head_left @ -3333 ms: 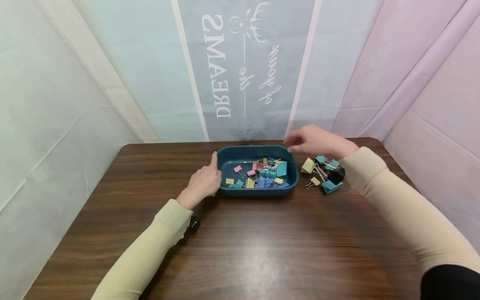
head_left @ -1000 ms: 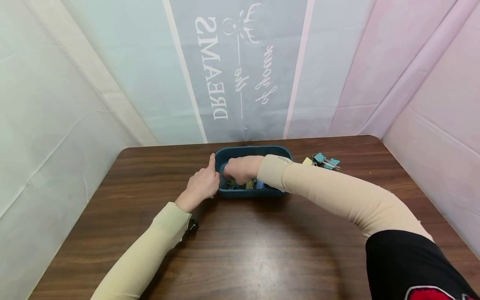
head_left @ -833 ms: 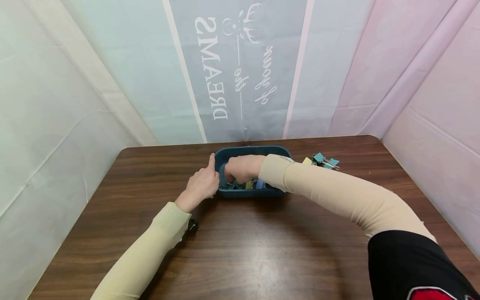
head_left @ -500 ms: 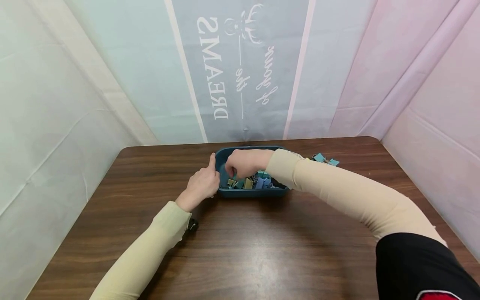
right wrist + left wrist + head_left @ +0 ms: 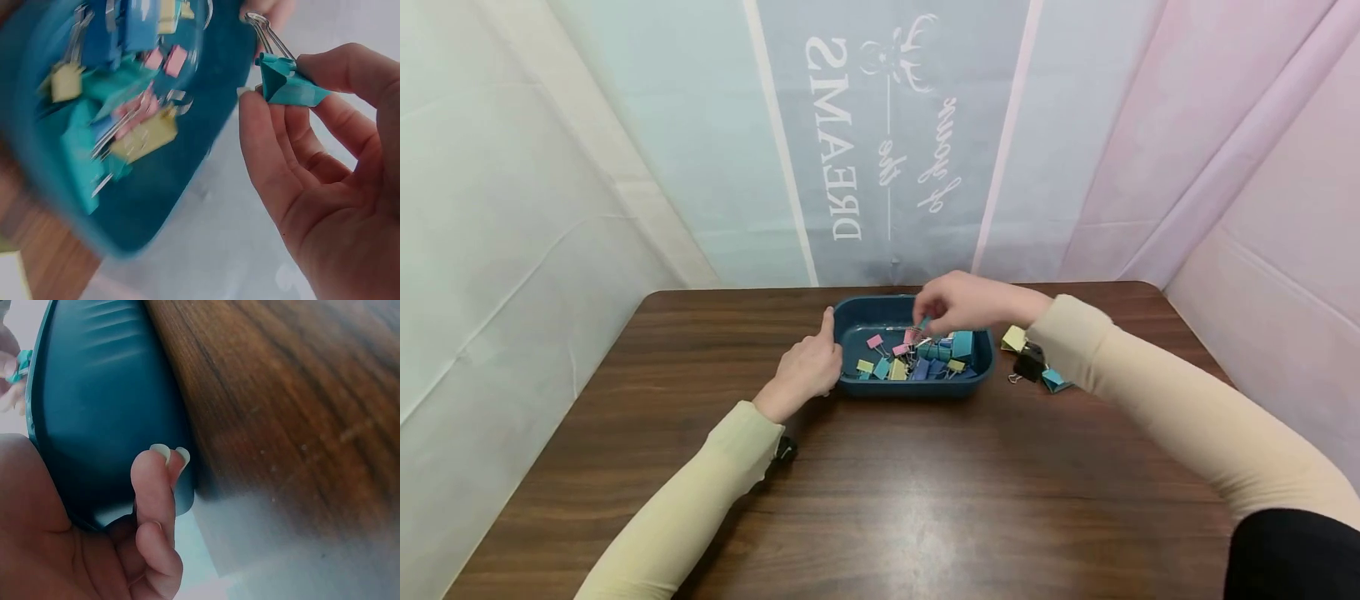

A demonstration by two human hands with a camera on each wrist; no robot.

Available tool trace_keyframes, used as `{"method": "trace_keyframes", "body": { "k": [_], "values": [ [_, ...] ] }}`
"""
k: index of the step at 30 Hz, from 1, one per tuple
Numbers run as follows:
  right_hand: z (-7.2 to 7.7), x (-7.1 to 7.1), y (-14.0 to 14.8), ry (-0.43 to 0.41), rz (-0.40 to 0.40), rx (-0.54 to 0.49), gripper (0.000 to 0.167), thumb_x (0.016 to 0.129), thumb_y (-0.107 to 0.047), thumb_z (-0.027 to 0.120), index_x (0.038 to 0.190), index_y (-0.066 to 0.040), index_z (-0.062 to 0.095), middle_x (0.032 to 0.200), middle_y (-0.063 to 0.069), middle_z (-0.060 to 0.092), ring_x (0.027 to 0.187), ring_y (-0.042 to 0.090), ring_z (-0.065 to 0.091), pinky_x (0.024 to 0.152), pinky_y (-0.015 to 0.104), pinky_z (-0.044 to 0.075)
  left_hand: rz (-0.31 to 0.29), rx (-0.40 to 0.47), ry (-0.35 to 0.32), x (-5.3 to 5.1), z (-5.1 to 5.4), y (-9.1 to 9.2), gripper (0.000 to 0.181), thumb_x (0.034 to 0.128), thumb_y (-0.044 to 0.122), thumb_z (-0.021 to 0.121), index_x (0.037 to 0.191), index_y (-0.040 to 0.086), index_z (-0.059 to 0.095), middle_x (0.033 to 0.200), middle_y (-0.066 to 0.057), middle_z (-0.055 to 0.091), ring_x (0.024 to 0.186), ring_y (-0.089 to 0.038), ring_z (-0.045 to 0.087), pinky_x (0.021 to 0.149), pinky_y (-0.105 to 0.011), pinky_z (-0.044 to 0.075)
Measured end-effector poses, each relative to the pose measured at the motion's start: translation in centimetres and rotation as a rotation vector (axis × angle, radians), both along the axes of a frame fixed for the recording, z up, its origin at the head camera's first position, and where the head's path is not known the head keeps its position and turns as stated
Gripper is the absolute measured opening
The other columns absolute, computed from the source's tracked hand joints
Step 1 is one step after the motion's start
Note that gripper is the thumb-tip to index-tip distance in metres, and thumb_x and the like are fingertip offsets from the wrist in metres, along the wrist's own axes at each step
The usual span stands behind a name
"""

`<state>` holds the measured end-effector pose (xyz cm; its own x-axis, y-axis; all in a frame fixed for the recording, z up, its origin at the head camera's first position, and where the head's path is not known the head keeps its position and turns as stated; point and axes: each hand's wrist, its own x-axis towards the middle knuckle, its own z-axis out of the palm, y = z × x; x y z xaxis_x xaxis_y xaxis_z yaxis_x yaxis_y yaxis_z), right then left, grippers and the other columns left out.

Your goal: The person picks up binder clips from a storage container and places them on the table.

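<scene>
A dark teal plastic bin (image 5: 917,388) stands near the table's back edge, with several binder clips in pink, yellow, blue and teal inside. At its left end my left hand (image 5: 805,367) grips the wall; the left wrist view has curled fingers (image 5: 155,487) against the outside. Over the middle of the bin, my right hand (image 5: 962,302) pinches a teal binder clip (image 5: 290,87) between thumb and fingertips. That clip's wire handles point away from the palm in the right wrist view. In the head view the fingers partly hide it.
Right of the bin lie more binder clips, among them a yellow clip (image 5: 1013,338) and a teal clip (image 5: 1054,380), partly hidden by the right sleeve. A black wrist device (image 5: 1030,362) hangs there. A printed curtain (image 5: 887,167) closes off the table's back.
My right hand has lifted from the bin's left part and moved right over its middle, a teal binder clip now showing in its fingers. The left hand has stayed at the bin's left end.
</scene>
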<state>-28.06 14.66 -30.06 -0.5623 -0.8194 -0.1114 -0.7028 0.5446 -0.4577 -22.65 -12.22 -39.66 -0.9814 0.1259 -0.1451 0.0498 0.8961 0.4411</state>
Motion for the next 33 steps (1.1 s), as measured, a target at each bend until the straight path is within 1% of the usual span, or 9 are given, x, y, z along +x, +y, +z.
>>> {"method": "trace_keyframes", "body": {
  "k": [3, 8, 13, 15, 18, 23, 29, 31, 33],
  "values": [
    [0.0, 0.0, 2.9, -0.045, -0.09, -0.045, 0.015, 0.092, -0.014, 0.066, 0.105, -0.013, 0.073, 0.09, -0.002, 0.064, 0.077, 0.017, 0.057, 0.072, 0.037, 0.049, 0.0, -0.003, 0.002, 0.1, 0.0, 0.0, 0.068, 0.1056, 0.022, 0.036, 0.16, 0.008, -0.003, 0.056, -0.006, 0.06, 0.044, -0.021, 0.059, 0.038, -0.03, 0.038],
    [-0.7, 0.1, 8.1, -0.141, -0.227, -0.101, 0.012, 0.094, -0.013, 0.066, 0.105, -0.012, 0.071, 0.085, 0.003, 0.065, 0.076, 0.023, 0.057, 0.069, 0.035, 0.049, 0.002, -0.004, 0.001, 0.2, 0.0, 0.1, 0.068, 0.1057, 0.022, 0.035, 0.16, 0.008, -0.003, 0.056, -0.006, 0.059, 0.044, -0.02, 0.058, 0.039, -0.03, 0.038],
    [-2.1, 0.4, 12.4, -0.201, -0.328, -0.089, 0.01, 0.093, -0.018, 0.07, 0.1, -0.012, 0.066, 0.088, 0.004, 0.067, 0.079, 0.021, 0.06, 0.071, 0.035, 0.049, 0.002, -0.005, 0.001, 0.2, 0.1, 0.1, 0.068, 0.1057, 0.022, 0.036, 0.16, 0.008, -0.003, 0.056, -0.006, 0.06, 0.044, -0.02, 0.059, 0.039, -0.031, 0.039],
    [-2.9, 0.5, 13.8, -0.219, -0.367, -0.068, 0.012, 0.093, -0.02, 0.071, 0.099, -0.012, 0.065, 0.088, 0.004, 0.066, 0.078, 0.022, 0.061, 0.069, 0.035, 0.049, 0.006, -0.005, 0.004, 0.2, 0.1, 0.1, 0.068, 0.1056, 0.023, 0.036, 0.16, 0.009, -0.002, 0.057, -0.006, 0.06, 0.044, -0.02, 0.059, 0.04, -0.032, 0.041],
    [-4.1, 0.5, 15.7, -0.255, -0.41, -0.066, 0.01, 0.093, -0.014, 0.069, 0.1, -0.009, 0.065, 0.09, 0.004, 0.069, 0.079, 0.024, 0.063, 0.067, 0.037, 0.05, 0.007, -0.001, 0.008, 0.2, 0.1, 0.1, 0.068, 0.1053, 0.023, 0.036, 0.16, 0.008, -0.001, 0.058, -0.006, 0.06, 0.045, -0.019, 0.059, 0.042, -0.033, 0.044],
    [-5.5, 0.5, 17.6, -0.246, -0.464, -0.072, 0.009, 0.092, -0.01, 0.068, 0.1, -0.007, 0.066, 0.091, 0.005, 0.07, 0.082, 0.02, 0.065, 0.07, 0.035, 0.052, 0.007, 0.008, 0.012, 0.1, 0.0, 0.0, 0.068, 0.1053, 0.023, 0.036, 0.16, 0.008, -0.001, 0.058, -0.006, 0.06, 0.045, -0.019, 0.059, 0.042, -0.033, 0.044],
    [-6.7, 0.5, 18.3, -0.212, -0.47, -0.055, 0.01, 0.092, -0.01, 0.066, 0.101, -0.006, 0.067, 0.09, 0.005, 0.065, 0.077, 0.018, 0.061, 0.068, 0.032, 0.053, 0.01, 0.019, 0.011, 0.1, 0.0, -0.1, 0.068, 0.1053, 0.023, 0.037, 0.16, 0.008, 0.0, 0.059, -0.007, 0.059, 0.044, -0.019, 0.059, 0.043, -0.033, 0.045],
    [-6.8, 0.4, 18.4, -0.198, -0.47, -0.044, 0.011, 0.092, -0.009, 0.067, 0.102, -0.006, 0.067, 0.09, 0.005, 0.065, 0.077, 0.018, 0.062, 0.068, 0.033, 0.054, 0.007, 0.022, 0.011, 0.1, -0.1, 0.0, 0.068, 0.1053, 0.023, 0.037, 0.16, 0.008, 0.0, 0.059, -0.007, 0.059, 0.044, -0.019, 0.059, 0.043, -0.033, 0.045],
    [-6.8, 0.4, 18.3, -0.158, -0.467, -0.019, 0.011, 0.092, -0.01, 0.068, 0.103, -0.006, 0.068, 0.09, 0.003, 0.066, 0.077, 0.017, 0.063, 0.068, 0.033, 0.054, 0.006, 0.026, 0.014, 0.1, -0.1, 0.0, 0.067, 0.1053, 0.023, 0.037, 0.16, 0.008, 0.001, 0.06, -0.007, 0.059, 0.045, -0.019, 0.059, 0.044, -0.032, 0.045]
  ]
}}
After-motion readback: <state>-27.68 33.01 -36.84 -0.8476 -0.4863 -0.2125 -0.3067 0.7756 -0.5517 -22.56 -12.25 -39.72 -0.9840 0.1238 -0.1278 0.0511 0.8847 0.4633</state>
